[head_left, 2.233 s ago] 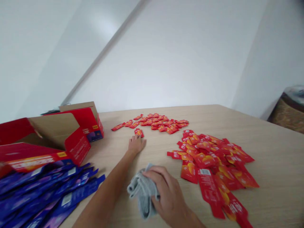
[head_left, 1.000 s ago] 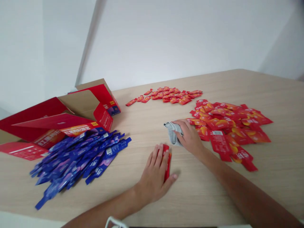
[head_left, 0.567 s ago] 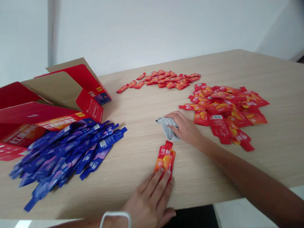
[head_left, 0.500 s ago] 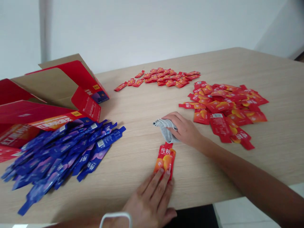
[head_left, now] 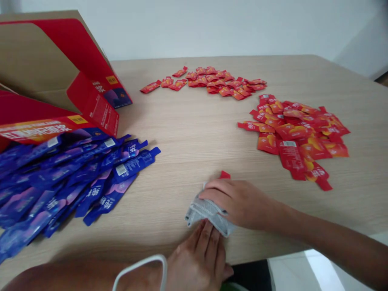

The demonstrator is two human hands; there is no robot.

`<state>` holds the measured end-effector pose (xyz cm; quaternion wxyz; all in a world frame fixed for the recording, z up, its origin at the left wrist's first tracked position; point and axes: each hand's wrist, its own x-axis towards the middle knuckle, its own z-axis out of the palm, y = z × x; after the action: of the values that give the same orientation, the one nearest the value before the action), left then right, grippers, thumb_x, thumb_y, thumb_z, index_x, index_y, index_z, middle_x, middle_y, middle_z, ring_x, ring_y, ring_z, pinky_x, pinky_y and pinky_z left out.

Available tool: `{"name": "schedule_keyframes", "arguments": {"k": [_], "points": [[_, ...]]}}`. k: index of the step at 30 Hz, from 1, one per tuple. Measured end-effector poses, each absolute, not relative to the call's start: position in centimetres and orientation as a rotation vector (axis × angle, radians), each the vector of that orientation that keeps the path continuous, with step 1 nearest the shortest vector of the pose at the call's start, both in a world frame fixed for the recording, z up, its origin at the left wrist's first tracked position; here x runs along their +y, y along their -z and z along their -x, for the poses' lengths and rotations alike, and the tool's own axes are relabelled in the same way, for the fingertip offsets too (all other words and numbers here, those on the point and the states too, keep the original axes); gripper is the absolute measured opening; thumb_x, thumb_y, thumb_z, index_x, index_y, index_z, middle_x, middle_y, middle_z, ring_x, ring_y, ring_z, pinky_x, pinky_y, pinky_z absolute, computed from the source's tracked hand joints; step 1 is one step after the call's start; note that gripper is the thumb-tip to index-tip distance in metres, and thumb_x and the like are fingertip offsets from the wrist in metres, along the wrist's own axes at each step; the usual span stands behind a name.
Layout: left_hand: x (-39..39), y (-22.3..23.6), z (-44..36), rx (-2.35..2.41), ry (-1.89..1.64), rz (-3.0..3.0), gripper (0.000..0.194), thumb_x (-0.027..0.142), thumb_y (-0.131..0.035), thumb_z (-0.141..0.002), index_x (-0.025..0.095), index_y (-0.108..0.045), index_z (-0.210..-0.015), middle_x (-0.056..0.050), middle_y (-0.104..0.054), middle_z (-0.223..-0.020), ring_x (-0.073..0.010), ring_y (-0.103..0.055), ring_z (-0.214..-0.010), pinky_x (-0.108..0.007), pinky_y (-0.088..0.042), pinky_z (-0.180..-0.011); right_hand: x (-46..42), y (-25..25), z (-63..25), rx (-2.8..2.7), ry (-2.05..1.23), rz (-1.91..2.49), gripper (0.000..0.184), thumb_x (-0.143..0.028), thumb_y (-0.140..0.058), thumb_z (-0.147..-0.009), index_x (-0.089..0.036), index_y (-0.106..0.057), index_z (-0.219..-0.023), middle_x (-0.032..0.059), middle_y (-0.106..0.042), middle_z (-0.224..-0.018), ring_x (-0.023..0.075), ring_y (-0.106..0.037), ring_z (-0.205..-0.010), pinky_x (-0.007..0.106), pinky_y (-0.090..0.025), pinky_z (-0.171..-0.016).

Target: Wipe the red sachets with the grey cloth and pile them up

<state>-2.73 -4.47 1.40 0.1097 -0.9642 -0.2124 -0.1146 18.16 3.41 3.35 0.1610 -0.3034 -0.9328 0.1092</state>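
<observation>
My right hand (head_left: 239, 202) grips a folded grey cloth (head_left: 206, 212), its fingers curled over the top. The cloth lies over a red pouch (head_left: 224, 175), of which mainly the red tip shows beyond the cloth; the rest is hidden. My left hand (head_left: 200, 254) lies near the table's front edge with its fingers stretched out flat, fingertips at the cloth's near edge, where the pouch's lower end is covered. A white band (head_left: 142, 264) is around my left wrist.
Blue pouches (head_left: 87, 173) lie heaped at left before an open red cardboard box (head_left: 100, 109). A pile of red-orange pouches (head_left: 297, 133) is at right, and smaller red pouches (head_left: 218, 83) are spread at the back of the wooden table (head_left: 182, 133).
My right hand has drawn the cloth nearer, from beyond the pouch's tip to over the pouch, up to my left fingertips. My left hand has stayed near the table edge. The camera view has shifted.
</observation>
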Motion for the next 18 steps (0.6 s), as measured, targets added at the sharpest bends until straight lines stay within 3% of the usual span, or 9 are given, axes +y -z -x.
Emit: {"name": "schedule_keyframes", "arguments": {"k": [6,10,13,15,18], "points": [[-4.5,-1.3,2.7,-0.628,0.426,2.838,0.05,0.045,-0.05,-0.103,0.001,-0.069,-0.116,-0.021,-0.074,-0.115,-0.0307,-0.07,-0.111,-0.043,-0.05,-0.101,6.3,-1.0,-20.0,-2.657,-0.329,1.036,0.034,-0.013,-0.058,-0.091,-0.023,-0.061,-0.124,0.0085,-0.067,-0.119,0.0227,-0.066,-0.106,0.034,-0.06,-0.084],[-4.6,-1.3,2.6,-0.645,0.434,2.816,0.051,0.045,-0.051,-0.102,-0.001,-0.069,-0.117,-0.023,-0.073,-0.116,-0.0319,-0.069,-0.115,-0.043,-0.049,-0.102,9.6,-2.2,-21.7,-2.528,-0.178,1.269,0.039,-0.012,-0.056,-0.09,-0.023,-0.059,-0.128,0.0105,-0.064,-0.124,0.0269,-0.065,-0.112,0.041,-0.06,-0.089],[-4.8,-1.0,2.6,-0.677,0.459,2.8,0.052,0.045,-0.05,-0.103,-0.001,-0.069,-0.115,-0.023,-0.073,-0.116,-0.0321,-0.069,-0.115,-0.044,-0.05,-0.101,7.2,-3.1,-21.6,-2.431,-0.151,1.216,0.044,-0.017,-0.055,-0.09,-0.023,-0.055,-0.134,0.0124,-0.062,-0.13,0.0288,-0.063,-0.118,0.042,-0.058,-0.093],[-5.0,-0.8,2.5,-0.675,0.458,2.811,0.049,0.044,-0.05,-0.103,0.001,-0.071,-0.113,-0.021,-0.074,-0.112,-0.0306,-0.071,-0.108,-0.042,-0.053,-0.095,4.3,-2.9,-20.8,-2.471,-0.236,1.058,0.044,-0.022,-0.056,-0.092,-0.023,-0.054,-0.136,0.0122,-0.063,-0.129,0.0278,-0.063,-0.118,0.041,-0.058,-0.095],[-5.2,-0.6,2.5,-0.681,0.41,2.877,0.042,0.04,-0.051,-0.102,0.006,-0.074,-0.105,-0.016,-0.077,-0.101,-0.025,-0.074,-0.089,-0.036,-0.057,-0.08,1.7,-1.8,-19.4,-2.653,-0.357,0.843,0.035,-0.018,-0.053,-0.095,-0.024,-0.059,-0.129,0.0089,-0.069,-0.118,0.0222,-0.069,-0.104,0.034,-0.061,-0.083]]}}
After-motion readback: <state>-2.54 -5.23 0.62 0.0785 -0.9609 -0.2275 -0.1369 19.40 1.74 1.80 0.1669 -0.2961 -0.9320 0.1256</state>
